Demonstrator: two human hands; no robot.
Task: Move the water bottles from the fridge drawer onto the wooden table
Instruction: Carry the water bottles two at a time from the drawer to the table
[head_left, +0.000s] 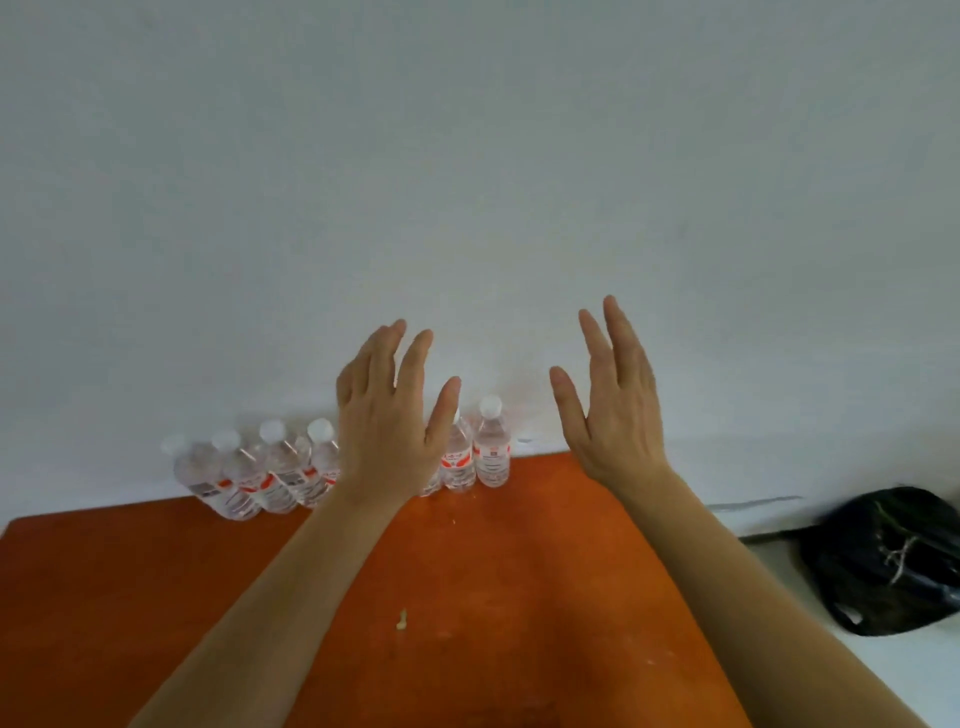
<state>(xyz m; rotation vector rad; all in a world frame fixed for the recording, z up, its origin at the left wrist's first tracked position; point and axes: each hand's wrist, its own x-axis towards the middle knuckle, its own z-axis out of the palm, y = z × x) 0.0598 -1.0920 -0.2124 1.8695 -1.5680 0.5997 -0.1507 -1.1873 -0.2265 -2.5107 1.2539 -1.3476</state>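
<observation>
Both hands raised empty above the bottle row on the wooden table (130, 597).

I read the left hand (387, 421) and right hand (615, 410) as spread wide, holding nothing. The water bottles (491, 447) stand upright along the far edge against the wall (467, 182); the left hand covers part of the row, so the count is uncertain. Risk: the bottles stand close together, so a low left-hand sweep could topple several. A black bag (893, 561) lies off the table at right (clear of the working path). A small crumb (401, 619) sits near centre. The fridge drawer is not in view.
</observation>
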